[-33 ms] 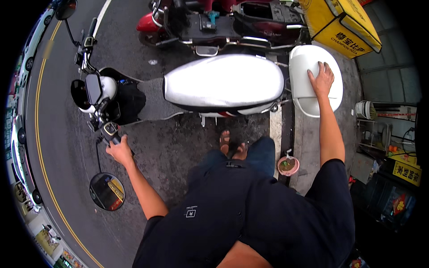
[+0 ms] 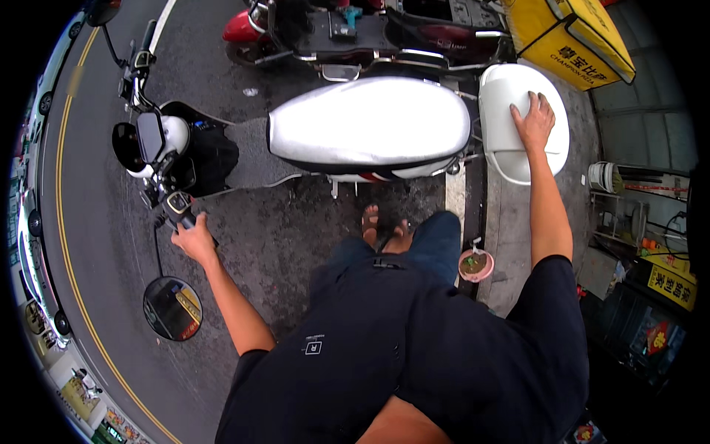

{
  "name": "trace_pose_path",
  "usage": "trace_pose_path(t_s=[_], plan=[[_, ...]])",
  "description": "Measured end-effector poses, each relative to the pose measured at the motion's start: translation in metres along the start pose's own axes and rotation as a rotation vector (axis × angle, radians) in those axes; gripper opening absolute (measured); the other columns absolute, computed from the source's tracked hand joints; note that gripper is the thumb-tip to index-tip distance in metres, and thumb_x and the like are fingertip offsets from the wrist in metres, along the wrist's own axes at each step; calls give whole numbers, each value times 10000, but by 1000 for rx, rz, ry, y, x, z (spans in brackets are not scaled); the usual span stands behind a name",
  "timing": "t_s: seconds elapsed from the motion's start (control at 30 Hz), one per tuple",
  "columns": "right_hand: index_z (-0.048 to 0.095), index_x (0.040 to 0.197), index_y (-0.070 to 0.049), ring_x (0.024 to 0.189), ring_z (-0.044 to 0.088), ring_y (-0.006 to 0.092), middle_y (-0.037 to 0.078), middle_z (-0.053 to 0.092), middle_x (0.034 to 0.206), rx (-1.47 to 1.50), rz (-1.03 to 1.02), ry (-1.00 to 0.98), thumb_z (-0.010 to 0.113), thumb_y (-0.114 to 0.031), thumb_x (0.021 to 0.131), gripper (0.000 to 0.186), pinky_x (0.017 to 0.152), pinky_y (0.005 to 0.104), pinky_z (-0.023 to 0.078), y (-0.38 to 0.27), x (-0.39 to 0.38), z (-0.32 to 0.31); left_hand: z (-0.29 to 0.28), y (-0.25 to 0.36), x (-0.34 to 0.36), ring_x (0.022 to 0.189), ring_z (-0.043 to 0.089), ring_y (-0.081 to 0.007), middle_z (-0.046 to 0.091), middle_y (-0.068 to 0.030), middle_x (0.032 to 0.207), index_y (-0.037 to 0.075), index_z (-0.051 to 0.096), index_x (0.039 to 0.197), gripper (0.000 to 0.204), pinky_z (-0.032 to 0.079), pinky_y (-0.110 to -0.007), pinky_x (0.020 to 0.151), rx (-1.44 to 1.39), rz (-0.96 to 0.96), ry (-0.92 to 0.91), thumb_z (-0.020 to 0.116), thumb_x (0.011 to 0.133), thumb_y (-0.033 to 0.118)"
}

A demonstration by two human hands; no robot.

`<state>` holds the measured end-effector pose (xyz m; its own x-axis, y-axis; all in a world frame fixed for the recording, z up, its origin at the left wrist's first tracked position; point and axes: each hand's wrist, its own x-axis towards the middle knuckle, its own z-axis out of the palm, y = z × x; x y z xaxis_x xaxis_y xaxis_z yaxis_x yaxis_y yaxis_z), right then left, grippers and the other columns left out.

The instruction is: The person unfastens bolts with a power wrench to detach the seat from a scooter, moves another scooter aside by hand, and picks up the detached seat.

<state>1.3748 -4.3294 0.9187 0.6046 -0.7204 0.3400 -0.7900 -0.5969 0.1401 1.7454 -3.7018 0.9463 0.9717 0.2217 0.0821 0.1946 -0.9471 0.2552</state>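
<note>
A scooter with a silver-white seat (image 2: 370, 122) stands crosswise before me, its front to the left. My left hand (image 2: 194, 238) is closed round the near handlebar grip (image 2: 201, 220). A round mirror (image 2: 172, 308) sticks out on its stalk below that hand. Behind the seat, at the right, is a white rear top box (image 2: 503, 111). My right hand (image 2: 535, 122) rests on top of the box with its thumb and fingers apart. The box looks closed. My left palm and part of the grip are hidden.
A dark red scooter (image 2: 444, 38) is parked just beyond. A yellow delivery box (image 2: 569, 44) stands at the far right. Near my right leg, a pink flowerpot (image 2: 476, 265) sits by the kerb. A road with yellow lines (image 2: 62, 192) and cars runs along the left.
The scooter and my hands sit slightly higher in the picture, as the view has shifted a little. Both hands keep their places on the grip and the box.
</note>
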Motion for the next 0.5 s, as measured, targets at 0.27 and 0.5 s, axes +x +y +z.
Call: trace_pose_path(t_s=[0.27,0.5], plan=[[508,1254,-134,1198,416,335,170,455,1300,-62,-3,14,657,-442,744,614,1015,472,295,22,-1,19,10,7,-18,1135,476,-398,388,-270,1294,-15,508,1250,775,368,-428,974,13,-12,-16,694,649,437],[495,1274,-134,1205,406,334,157,461,1289,-23,68,-56,661,-418,750,619,1012,464,310,26,1,-16,-11,16,-26,1117,496,-405,372,-261,1300,17,481,1286,795,382,-427,969,-12,-28,-24,703,651,442]])
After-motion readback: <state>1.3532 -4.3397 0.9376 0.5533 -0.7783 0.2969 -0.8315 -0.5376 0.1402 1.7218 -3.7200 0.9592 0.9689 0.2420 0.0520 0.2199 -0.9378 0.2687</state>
